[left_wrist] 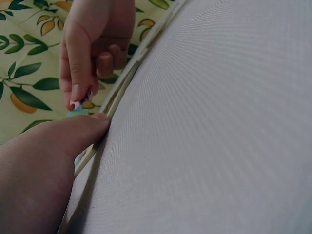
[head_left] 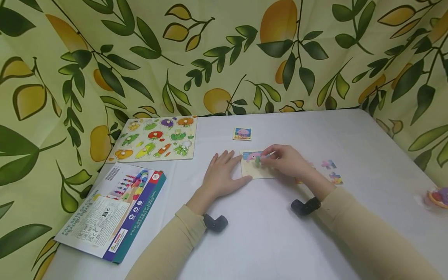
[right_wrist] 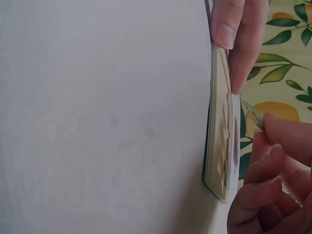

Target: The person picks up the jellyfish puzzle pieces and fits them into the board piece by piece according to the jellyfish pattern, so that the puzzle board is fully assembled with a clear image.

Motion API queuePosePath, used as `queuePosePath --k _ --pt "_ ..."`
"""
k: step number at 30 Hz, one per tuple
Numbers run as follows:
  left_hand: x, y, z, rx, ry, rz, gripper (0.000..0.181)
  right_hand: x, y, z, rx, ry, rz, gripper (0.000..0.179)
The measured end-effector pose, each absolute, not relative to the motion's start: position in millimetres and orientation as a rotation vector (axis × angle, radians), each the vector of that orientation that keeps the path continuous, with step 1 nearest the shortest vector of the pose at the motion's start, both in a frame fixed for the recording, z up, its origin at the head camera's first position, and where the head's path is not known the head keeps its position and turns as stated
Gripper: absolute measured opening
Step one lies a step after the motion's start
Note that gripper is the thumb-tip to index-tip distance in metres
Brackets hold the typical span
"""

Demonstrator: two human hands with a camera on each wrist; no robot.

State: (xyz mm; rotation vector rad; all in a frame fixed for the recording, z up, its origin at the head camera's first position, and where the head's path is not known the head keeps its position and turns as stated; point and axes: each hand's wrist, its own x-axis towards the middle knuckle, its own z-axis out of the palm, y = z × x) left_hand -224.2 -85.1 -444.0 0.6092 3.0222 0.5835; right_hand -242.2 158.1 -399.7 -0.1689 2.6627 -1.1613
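A small wooden jigsaw board [head_left: 252, 171] lies mid-table, with pink and blue pieces set along its far part. My left hand [head_left: 222, 175] rests at its left side, fingers spread and thumb touching the near left corner. Over the board, my right hand [head_left: 288, 159] pinches a jigsaw piece [head_left: 258, 161] between thumb and fingertips. The piece is held tilted above the board in the right wrist view [right_wrist: 254, 115]. Loose jigsaw pieces [head_left: 329, 164] lie right of the board, some partly hidden by the right hand.
A small picture card [head_left: 242, 133] lies behind the board. At the left are a vegetable peg puzzle [head_left: 157, 138] and a beaded-box carton [head_left: 115, 210]. A colourful object [head_left: 439, 197] is at the right edge. A leaf-patterned cloth [head_left: 217, 58] hangs behind the table.
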Motion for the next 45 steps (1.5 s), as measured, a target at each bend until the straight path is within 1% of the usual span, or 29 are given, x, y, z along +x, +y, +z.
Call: queuePosePath --k 6,10,20,39,45 --pt "-225.0 -85.4 -443.9 0.605 3.024 0.574 0.080 -243.3 151.2 -397.3 -0.147 2.625 -1.186 0.024" --pt "-225.4 -85.6 -444.5 0.606 3.024 0.572 0.080 -243.9 147.5 -396.9 -0.122 2.614 -1.162 0.025" --pt "-225.5 -86.1 -446.5 0.612 3.029 0.574 0.081 -246.1 138.3 -403.0 -0.102 2.632 -1.161 0.023" --pt "-226.2 -85.1 -448.3 0.619 3.040 0.562 0.081 -245.6 126.9 -408.0 -0.226 2.721 -1.079 0.023" --pt "-225.5 -85.2 -447.7 0.617 3.041 0.558 0.081 -244.7 123.9 -409.1 -0.277 2.804 -1.024 0.020"
